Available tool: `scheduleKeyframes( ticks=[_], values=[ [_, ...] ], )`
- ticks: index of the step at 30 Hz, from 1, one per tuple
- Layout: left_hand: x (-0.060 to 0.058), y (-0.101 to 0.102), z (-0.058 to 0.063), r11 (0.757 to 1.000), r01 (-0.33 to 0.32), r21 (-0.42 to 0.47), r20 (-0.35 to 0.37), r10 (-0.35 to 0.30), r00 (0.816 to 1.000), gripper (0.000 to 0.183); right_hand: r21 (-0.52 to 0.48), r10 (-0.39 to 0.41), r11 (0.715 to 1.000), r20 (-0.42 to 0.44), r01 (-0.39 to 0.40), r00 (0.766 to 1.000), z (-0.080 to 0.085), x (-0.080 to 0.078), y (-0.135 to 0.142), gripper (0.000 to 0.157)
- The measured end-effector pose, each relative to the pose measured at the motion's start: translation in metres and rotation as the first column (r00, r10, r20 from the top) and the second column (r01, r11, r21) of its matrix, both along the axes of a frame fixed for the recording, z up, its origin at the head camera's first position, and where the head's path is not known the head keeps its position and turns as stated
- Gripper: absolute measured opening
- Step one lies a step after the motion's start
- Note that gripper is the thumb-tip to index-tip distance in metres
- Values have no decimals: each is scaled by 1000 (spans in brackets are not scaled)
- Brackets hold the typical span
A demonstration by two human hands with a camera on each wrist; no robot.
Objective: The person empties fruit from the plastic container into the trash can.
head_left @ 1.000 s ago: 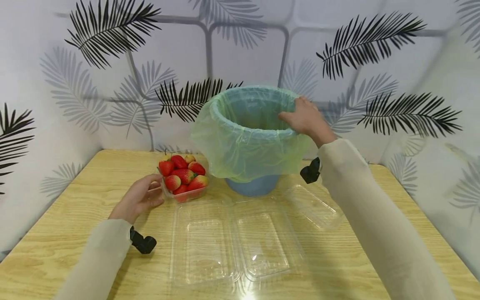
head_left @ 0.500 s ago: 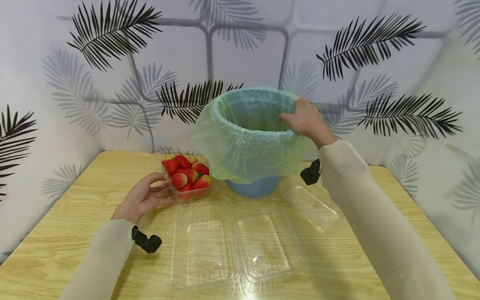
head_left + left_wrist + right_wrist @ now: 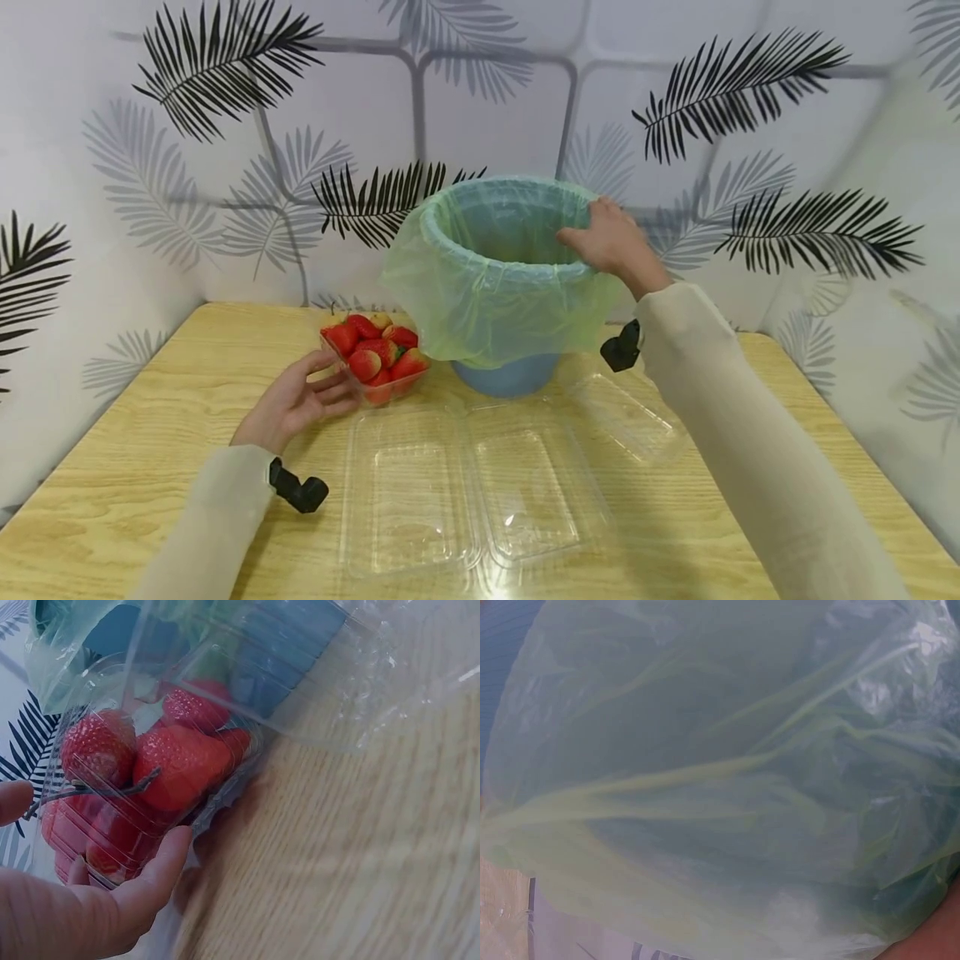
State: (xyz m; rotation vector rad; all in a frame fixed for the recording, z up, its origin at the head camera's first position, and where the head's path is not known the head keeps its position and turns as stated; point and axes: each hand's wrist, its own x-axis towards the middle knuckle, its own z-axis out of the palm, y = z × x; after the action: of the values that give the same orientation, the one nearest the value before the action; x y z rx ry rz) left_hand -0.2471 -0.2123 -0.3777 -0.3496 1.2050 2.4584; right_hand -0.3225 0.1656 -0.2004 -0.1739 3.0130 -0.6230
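Observation:
A clear plastic box of strawberries (image 3: 378,354) sits at the table's back left, and a dark stem (image 3: 112,793) crosses the fruit in the left wrist view. My left hand (image 3: 303,396) touches the box's left side with its fingers extended and the thumb apart. At the back stands a blue bin (image 3: 510,375) lined with a thin yellow-green bag (image 3: 495,312). My right hand (image 3: 611,242) grips the bin's right rim over the bag, thumb on the inner side; its other fingers are mostly hidden. The bag fills most of the right wrist view.
A clear, two-part plastic container (image 3: 412,483) lies opened flat in front of the bin. Another clear plastic piece (image 3: 626,412) lies right of the bin, partly behind the right forearm. A patterned wall (image 3: 495,108) rises directly behind the wooden table (image 3: 150,433).
My left hand has moved to the right, and the strawberry box has shifted right and turned slightly against the bag's edge. The right hand has stayed on the rim.

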Motion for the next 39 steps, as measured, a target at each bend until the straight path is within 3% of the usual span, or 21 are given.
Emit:
scheduleKeyframes(
  ticks=[4,7,14,22,32,39],
  values=[
    [0,3,-3,999,-7,-31,8,7,1000,58,-4,1,1000,-5,-1,1000,-1,-1,0,79],
    [-1,4,-4,996,-13,-83,3,13,1000,70,4,5,1000,-5,-5,1000,0,0,0,78],
    [-1,7,-12,986,-39,-159,-13,37,999,27,29,10,1000,8,-10,1000,1,-1,0,77],
    [0,4,-14,990,-45,-133,-37,41,998,6,32,16,999,8,-17,1000,1,-1,0,77],
    [-1,6,-15,988,-41,-146,-49,34,998,19,14,9,1000,14,-10,1000,1,-1,1,77],
    [3,1,-15,991,-53,-124,-80,43,996,9,9,8,1000,17,-9,1000,1,-1,0,77]
  ],
)
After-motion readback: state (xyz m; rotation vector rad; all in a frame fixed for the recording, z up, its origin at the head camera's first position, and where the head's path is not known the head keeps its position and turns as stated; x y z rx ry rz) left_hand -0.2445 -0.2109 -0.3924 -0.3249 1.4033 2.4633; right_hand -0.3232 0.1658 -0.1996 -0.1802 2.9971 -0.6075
